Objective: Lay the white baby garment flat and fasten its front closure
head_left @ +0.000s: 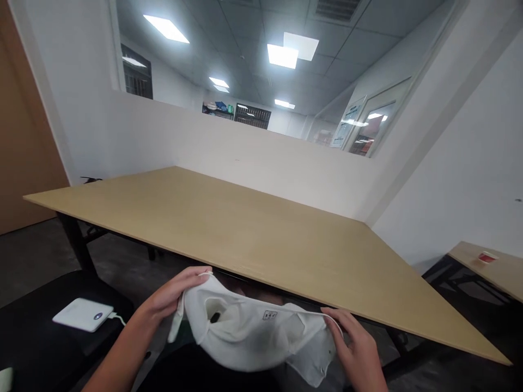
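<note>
Left hand [183, 291]: fingers pinching one end of the white cloth's [245, 345] edge.
Right hand [353, 340]: thumb and fingers closed on the opposite end.
White cloth: between hands, by the table's [245, 228] near edge; contact unclear. Two-ended hold likely keeps the edge spread while the middle sags.
White device [84, 314]: flat on black seat [32, 337], cable [118, 317] attached; probably there to keep hands free.

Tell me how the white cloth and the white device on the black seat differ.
The white cloth sags in soft folds, while the white device is a flat slab. The cloth hangs between the left hand and right hand; the device lies on the black seat. The cloth looks larger than the device. Both are white.
</note>
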{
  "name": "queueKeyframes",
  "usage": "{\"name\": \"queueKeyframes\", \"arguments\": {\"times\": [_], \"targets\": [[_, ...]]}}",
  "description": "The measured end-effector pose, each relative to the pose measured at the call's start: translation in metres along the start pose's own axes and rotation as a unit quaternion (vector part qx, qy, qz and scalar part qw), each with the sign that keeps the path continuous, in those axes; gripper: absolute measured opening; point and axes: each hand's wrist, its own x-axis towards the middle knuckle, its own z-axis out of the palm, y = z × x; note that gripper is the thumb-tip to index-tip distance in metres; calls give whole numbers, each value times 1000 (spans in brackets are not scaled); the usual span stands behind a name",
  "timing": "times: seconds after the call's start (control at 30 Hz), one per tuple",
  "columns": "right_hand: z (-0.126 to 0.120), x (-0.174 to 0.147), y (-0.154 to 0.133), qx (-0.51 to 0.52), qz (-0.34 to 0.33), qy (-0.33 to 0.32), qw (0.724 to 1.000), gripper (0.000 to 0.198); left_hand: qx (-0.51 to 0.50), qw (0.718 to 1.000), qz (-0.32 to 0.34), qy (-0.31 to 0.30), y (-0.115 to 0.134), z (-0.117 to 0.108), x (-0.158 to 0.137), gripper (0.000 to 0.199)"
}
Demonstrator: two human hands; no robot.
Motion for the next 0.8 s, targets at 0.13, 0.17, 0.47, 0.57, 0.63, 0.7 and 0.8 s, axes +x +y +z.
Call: {"name": "queueKeyframes", "arguments": {"times": [0.13, 0.17, 0.47, 0.57, 0.63, 0.7, 0.8], "targets": [[10, 0, 8, -13, 99, 56, 993, 35, -40, 998, 13, -47, -4, 6, 15, 50], [11, 0, 8, 3, 125, 62, 990, 36, -44, 998, 24, -47, 0, 4, 20, 50], [33, 52, 16, 82, 190, 131, 969, 41, 214, 942, 244, 92, 62, -13, 102, 50], [46, 100, 45, -11, 146, 142, 979, 40, 344, 878, 299, 149, 80, -10, 152, 52], [62, 134, 72, -37, 121, 121, 985, 42, 413, 843, 302, 167, 81, -9, 193, 52], [83, 163, 101, -51, 108, 89, 989, 46, 471, 825, 260, 175, 75, -9, 236, 52], [122, 191, 143, -93, 127, 15, 987, 50, 544, 805, 169, 165, 56, -9, 292, 51]]}}
